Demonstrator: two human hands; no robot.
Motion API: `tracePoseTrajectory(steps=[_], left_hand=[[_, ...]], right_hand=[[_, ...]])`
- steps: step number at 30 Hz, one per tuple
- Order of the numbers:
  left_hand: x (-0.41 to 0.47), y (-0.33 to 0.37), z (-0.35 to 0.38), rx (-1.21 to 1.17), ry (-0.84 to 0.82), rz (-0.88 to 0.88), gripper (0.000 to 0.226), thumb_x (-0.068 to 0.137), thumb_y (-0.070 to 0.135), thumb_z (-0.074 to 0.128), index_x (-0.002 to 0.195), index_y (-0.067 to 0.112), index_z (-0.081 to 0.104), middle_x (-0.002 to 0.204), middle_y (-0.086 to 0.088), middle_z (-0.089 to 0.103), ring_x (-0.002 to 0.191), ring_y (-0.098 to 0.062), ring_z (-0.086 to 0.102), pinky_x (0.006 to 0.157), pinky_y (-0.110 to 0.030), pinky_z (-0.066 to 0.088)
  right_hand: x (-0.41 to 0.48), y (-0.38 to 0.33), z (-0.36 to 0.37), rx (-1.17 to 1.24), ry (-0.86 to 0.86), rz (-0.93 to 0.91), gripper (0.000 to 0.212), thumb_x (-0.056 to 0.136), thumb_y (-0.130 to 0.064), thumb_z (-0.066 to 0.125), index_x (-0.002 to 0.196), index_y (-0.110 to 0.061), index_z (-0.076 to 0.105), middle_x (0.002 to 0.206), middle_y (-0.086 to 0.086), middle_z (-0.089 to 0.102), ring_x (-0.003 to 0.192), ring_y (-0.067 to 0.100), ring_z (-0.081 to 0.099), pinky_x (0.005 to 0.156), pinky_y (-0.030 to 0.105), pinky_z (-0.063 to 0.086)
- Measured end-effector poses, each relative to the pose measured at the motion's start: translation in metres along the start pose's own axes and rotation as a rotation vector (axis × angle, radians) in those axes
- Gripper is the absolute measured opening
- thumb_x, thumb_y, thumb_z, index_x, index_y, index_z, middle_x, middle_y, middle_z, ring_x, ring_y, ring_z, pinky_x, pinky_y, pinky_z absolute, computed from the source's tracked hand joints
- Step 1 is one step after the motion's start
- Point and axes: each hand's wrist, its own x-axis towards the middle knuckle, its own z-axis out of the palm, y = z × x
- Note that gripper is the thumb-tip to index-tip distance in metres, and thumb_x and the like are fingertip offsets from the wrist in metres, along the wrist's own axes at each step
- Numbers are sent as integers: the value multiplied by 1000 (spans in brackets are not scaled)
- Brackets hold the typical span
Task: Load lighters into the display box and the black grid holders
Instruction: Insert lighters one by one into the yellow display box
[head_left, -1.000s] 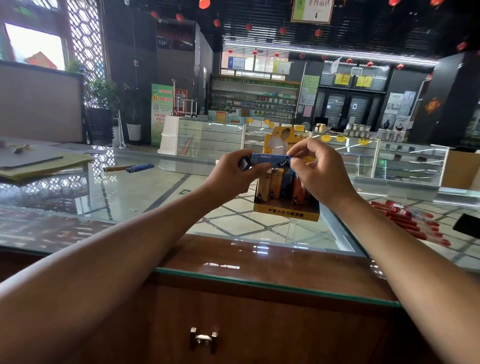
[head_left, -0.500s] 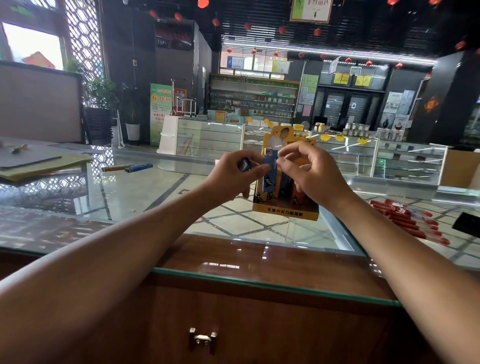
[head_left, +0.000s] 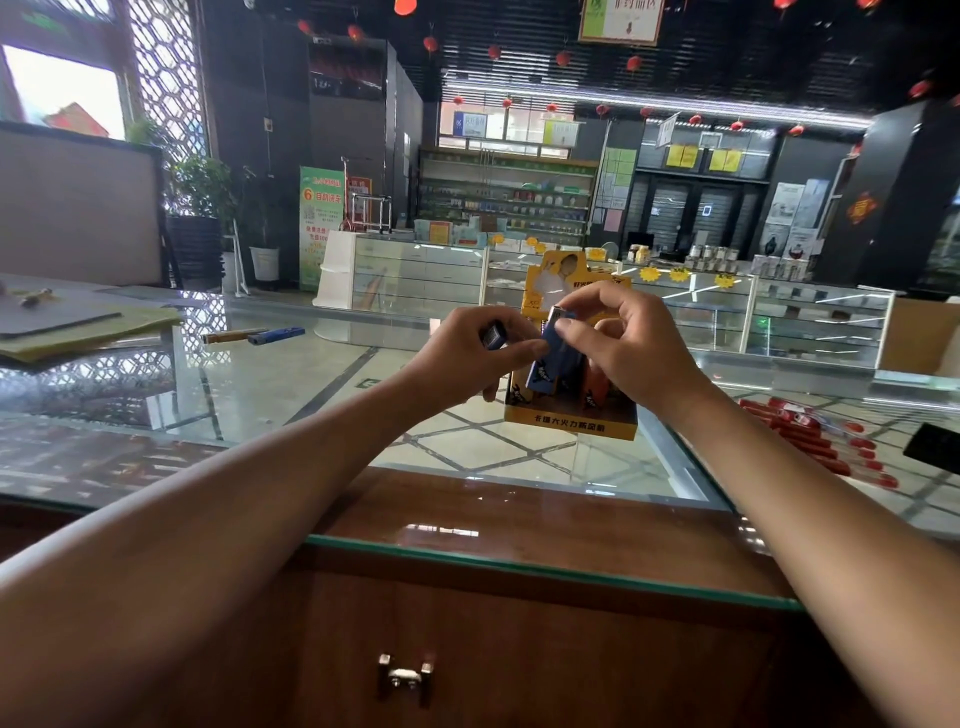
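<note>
A yellow display box (head_left: 571, 423) stands on the glass counter, with several lighters upright in it. My right hand (head_left: 628, 348) pinches a blue lighter (head_left: 545, 364) near its metal top and holds it upright, tilted a little, over the box's left side. My left hand (head_left: 467, 358) grips another dark lighter (head_left: 493, 335) and its thumb touches the blue one. An orange lighter (head_left: 592, 389) shows in the box under my right hand. No black grid holder is in view.
Two lighters, one brown and one blue (head_left: 275, 335), lie on the glass at the left. Red lighters (head_left: 810, 441) lie in a pile at the right beside a black object (head_left: 935, 447). A wooden cabinet edge (head_left: 467, 514) runs along the front.
The blue lighter, held level between both hands a second ago, has been turned upright and lowered toward the box's left side. Both hands dropped slightly with it.
</note>
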Motion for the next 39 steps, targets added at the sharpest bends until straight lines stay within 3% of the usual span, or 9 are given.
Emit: tracePoseTrajectory(steps=[2,5,9,12,18,23,25,30,39], left_hand=[[1,0,0,1,23,-13,20,91,26,75,94,6,71,80,7,71,50,-17,59,45,-31,53],[2,-2,-1,2,54,-42,20,92,24,75,94,5,71,82,0,70,49,-14,57,45,-27,51],[1,-2,0,19,43,-42,21,93,24,74,95,4,70,83,-3,70,49,-12,57,45,-25,50],[1,-1,0,27,41,-43,22,93,24,74,94,3,70,83,-6,70,49,-14,57,44,-26,51],[0,-1,0,26,45,-50,20,94,23,74,93,4,70,78,2,69,49,-14,57,43,-25,50],[0,-1,-1,43,32,-42,18,94,22,73,94,4,70,80,-2,69,49,-10,57,44,-24,50],[0,0,-1,51,29,-37,18,94,21,73,94,4,70,84,-9,70,50,-8,57,45,-24,50],[0,2,-1,52,32,-46,18,94,21,73,94,3,69,85,-10,70,49,-6,56,45,-22,50],[-1,3,-1,54,37,-54,19,94,22,73,93,4,69,86,-13,71,50,-11,55,45,-26,51]], right_hand=[[2,2,-3,-7,49,5,6,92,-19,71,98,-21,73,88,-10,71,67,18,61,62,32,54],[4,4,-7,-25,122,15,5,93,-16,69,95,-19,73,84,-7,70,69,5,59,64,24,53],[5,9,-9,-61,178,25,4,92,-16,69,94,-19,71,84,-3,70,75,13,64,67,28,55],[5,13,-9,-120,198,13,4,92,-18,69,95,-20,71,86,-8,70,78,10,65,70,24,53],[5,22,-6,-245,180,21,9,93,-23,71,101,-21,73,91,-9,71,84,7,66,71,22,53],[5,30,-5,-301,140,13,12,93,-25,71,103,-21,75,96,-5,71,86,8,63,68,7,43],[5,34,-5,-314,133,30,13,92,-28,72,104,-24,76,99,-2,69,90,12,61,72,9,41],[4,38,-2,-351,115,50,16,91,-32,73,106,-27,76,106,1,67,98,18,60,80,30,49],[3,37,0,-354,118,79,16,91,-34,72,106,-27,75,106,2,65,95,19,61,79,31,51]])
